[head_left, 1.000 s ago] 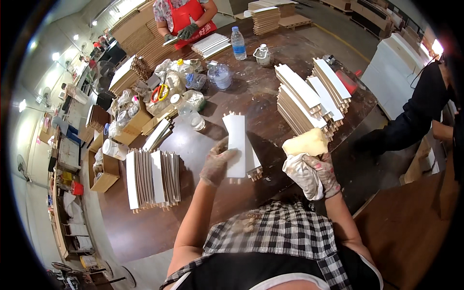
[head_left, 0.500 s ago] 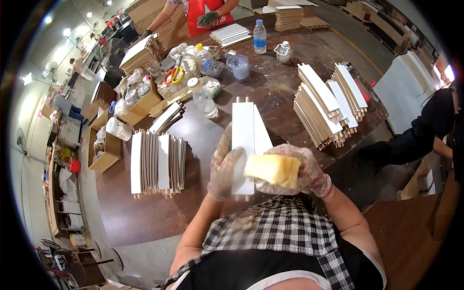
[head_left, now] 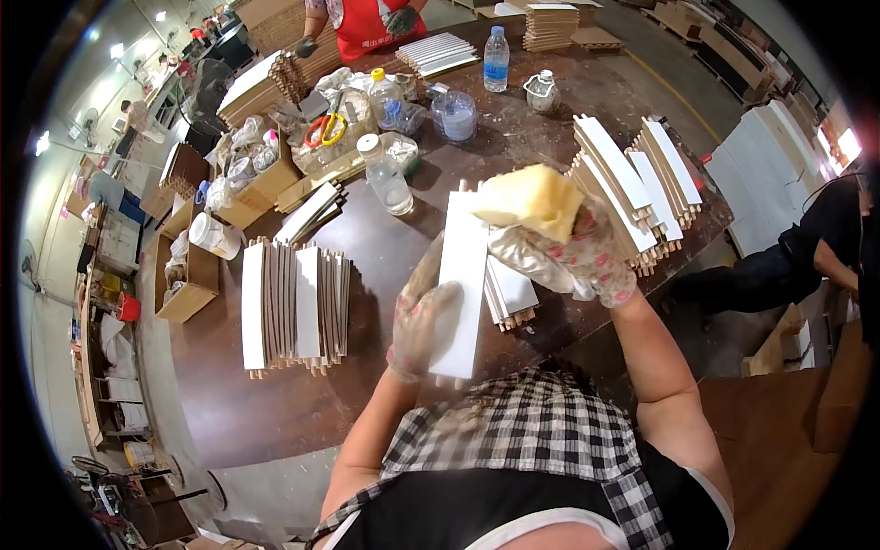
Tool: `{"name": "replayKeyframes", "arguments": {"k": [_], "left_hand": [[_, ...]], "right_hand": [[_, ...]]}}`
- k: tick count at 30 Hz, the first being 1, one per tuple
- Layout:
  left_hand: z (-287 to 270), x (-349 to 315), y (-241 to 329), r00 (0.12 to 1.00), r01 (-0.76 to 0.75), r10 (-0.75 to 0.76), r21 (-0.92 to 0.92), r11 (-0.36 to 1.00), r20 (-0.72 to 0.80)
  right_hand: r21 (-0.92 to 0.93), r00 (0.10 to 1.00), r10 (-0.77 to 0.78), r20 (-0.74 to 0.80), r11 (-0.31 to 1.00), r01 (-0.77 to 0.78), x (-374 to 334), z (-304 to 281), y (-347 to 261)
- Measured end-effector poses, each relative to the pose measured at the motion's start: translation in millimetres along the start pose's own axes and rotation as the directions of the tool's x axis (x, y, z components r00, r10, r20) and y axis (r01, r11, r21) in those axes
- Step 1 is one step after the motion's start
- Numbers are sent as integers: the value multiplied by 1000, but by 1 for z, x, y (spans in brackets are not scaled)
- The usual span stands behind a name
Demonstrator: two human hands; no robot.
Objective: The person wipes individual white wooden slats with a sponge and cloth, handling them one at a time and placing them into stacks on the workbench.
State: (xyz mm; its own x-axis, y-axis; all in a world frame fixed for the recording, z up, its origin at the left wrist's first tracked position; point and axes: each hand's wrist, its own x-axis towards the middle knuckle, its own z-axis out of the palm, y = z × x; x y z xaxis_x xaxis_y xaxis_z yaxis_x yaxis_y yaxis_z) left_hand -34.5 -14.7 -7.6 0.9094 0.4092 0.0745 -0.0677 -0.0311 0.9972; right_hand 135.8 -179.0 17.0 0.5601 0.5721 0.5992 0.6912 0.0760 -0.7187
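My left hand [head_left: 422, 316], in a thin pale glove, is closed around the left edge of a long white board [head_left: 465, 275] with wooden pegs at both ends. The board leans slightly, its top end to the right. My right hand [head_left: 603, 252], in a floral glove, grips a thick yellow sponge [head_left: 530, 200]; a whitish crumpled cloth or wrap [head_left: 532, 261] shows below it. The sponge is at the board's upper end; whether it touches the face is hard to tell. Just right of the held board, a small stack of white boards [head_left: 513, 289] lies on the table, partly covered.
Pegged boards [head_left: 298, 302] are stacked at left, more boards [head_left: 632, 183] at right. A clear bottle [head_left: 385, 176], orange-and-yellow scissors [head_left: 325, 130], a water bottle [head_left: 496, 60] and filled cartons [head_left: 195, 284] surround the dark table [head_left: 247, 412]. A person in a red apron [head_left: 380, 27] stands opposite.
My right hand has carried the sponge from the board's lower part up to its top end. The board has tilted a little, and more of the stack beside it shows.
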Motion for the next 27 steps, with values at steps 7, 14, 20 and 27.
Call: {"name": "replayKeyframes", "arguments": {"k": [7,14,20,27], "left_hand": [[-19,36,-36,934,-345,358,250,905,-8],[-6,47,-15,1000,-18,31,-714,700,5],[33,34,-5,976,214,-170,-772,598,139],[33,6,-14,919,389,-254,-580,716,303]], "right_hand": [[489,921,-36,388,855,-173,-43,29,-41],[673,975,221,31,716,-184,-71,-25,8],[687,1000,0,-6,726,4,-35,11,-19],[-349,934,-351,-67,885,308,17,43,-15]]}}
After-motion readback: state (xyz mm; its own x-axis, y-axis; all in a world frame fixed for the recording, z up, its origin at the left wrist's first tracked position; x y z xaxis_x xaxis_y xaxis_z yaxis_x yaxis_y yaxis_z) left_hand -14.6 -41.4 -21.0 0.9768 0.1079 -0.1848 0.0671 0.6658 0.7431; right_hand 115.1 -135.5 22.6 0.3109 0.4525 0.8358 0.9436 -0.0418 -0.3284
